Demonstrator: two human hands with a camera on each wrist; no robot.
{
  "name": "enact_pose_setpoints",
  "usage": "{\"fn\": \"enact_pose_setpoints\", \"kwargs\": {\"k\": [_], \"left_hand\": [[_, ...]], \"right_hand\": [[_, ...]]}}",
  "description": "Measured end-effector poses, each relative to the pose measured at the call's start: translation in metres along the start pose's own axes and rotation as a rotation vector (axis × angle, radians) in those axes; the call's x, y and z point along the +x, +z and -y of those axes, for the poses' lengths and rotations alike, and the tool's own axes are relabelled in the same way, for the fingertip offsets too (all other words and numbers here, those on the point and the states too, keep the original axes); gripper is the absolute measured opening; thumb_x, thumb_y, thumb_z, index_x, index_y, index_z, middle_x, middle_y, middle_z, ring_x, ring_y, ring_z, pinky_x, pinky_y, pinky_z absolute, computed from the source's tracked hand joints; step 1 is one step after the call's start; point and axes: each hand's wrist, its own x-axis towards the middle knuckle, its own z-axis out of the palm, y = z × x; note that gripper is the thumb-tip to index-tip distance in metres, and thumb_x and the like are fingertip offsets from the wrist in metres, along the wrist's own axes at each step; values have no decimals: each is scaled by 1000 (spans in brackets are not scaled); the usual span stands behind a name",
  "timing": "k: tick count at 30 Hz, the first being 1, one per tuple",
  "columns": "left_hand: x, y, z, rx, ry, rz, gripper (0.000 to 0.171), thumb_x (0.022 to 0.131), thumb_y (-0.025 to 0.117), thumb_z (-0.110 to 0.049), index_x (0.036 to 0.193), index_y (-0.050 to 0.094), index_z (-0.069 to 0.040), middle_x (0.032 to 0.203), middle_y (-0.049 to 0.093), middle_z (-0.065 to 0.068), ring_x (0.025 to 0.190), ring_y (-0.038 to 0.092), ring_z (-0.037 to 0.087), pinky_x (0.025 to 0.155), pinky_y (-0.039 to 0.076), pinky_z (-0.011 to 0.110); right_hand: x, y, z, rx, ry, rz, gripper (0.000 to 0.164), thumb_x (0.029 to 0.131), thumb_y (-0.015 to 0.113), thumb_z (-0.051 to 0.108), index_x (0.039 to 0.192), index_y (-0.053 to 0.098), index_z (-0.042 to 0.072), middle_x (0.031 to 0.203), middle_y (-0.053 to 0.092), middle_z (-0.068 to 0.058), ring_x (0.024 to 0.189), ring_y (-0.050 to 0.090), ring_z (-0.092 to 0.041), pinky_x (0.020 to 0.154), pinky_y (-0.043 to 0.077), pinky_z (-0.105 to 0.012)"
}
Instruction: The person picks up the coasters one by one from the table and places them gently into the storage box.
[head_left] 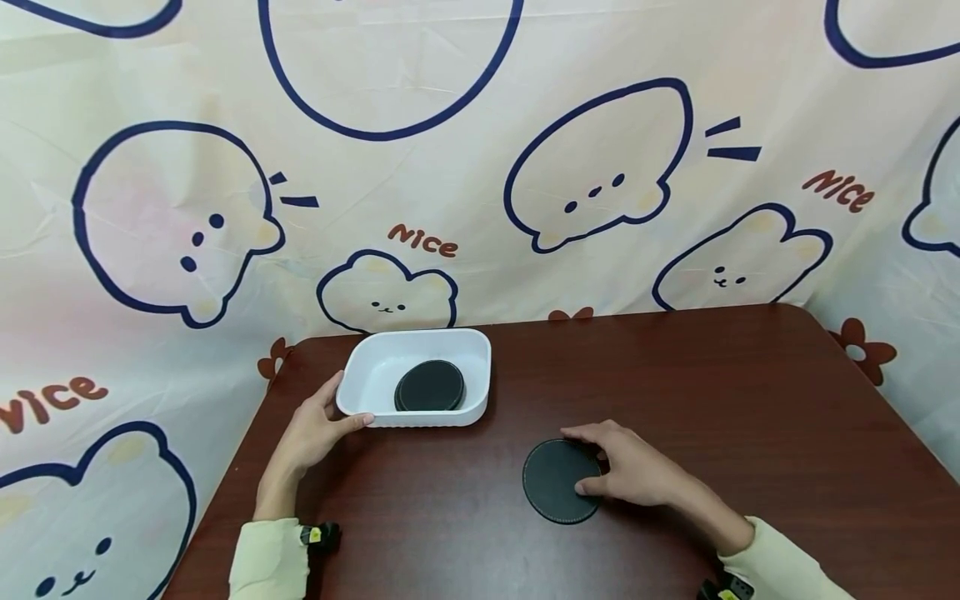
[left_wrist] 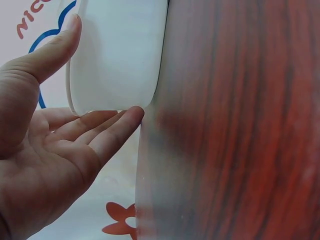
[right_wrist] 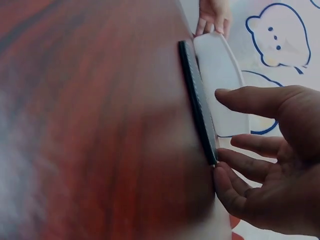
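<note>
A white plastic basin (head_left: 358, 375) stands at the back left of the table, and a round black coaster (head_left: 431, 386) lies inside it. My left hand (head_left: 311, 429) holds the basin by its front left corner; the thumb is at the rim and the fingers bear on the end wall (left_wrist: 117, 60). Flat on the table, right of the basin and nearer me, is another black coaster (head_left: 558, 483) with a stitched edge. My right hand (head_left: 633, 467) is at its right side: fingertips (right_wrist: 225, 182) touch the edge while the thumb hovers over the top.
The dark brown wooden table (head_left: 675, 375) runs back to a cloth backdrop (head_left: 480, 192) printed with cartoon bears. The basin stands close to the table's far edge. Each wrist carries a small black strapped device (head_left: 321, 536).
</note>
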Motion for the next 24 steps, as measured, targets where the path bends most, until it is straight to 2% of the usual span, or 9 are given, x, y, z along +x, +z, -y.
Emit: {"fn": "enact_pose_setpoints", "kwargs": {"k": [3,6,12,15,20,24], "left_hand": [[0,1,0,-4,-16,10,107,93,87,-35,172,19,-9,169,40,26,144,56,46,114,50,56],[1,0,0,-1,-30,16,107,93,86,-35,173,19,-11,169,40,25,142,58,45,114,51,56],[1,0,0,0,-35,20,107,93,86,-36,173,19,-12,169,41,24,142,58,45,114,51,56],[1,0,-1,-1,-36,23,107,93,86,-37,173,19,-12,169,41,25,142,58,45,114,51,56],[1,0,-2,-4,-30,18,106,93,86,-36,173,20,-12,169,42,24,142,59,44,114,52,56],[1,0,-2,-9,-19,18,107,93,86,-35,173,20,-12,169,41,25,143,58,45,113,52,56]], "right_hand": [[-1,5,1,-62,-2,-18,73,84,93,22,150,63,15,144,67,-4,123,58,-24,92,54,-34],[-2,7,2,-67,-10,-22,73,82,94,17,148,64,16,142,68,-3,121,57,-23,91,54,-34],[-1,5,-1,4,-35,-28,70,81,94,8,145,65,15,137,66,-3,114,60,-20,90,57,-32],[0,2,-2,25,-31,-54,71,80,94,5,145,65,13,131,66,-3,109,62,-18,86,58,-29],[1,-2,-3,62,5,-62,69,78,96,7,141,67,7,121,67,-6,102,66,-15,78,60,-23],[2,-3,-6,84,31,-51,64,78,96,11,136,69,8,114,69,-4,96,66,-12,75,60,-22]]}}
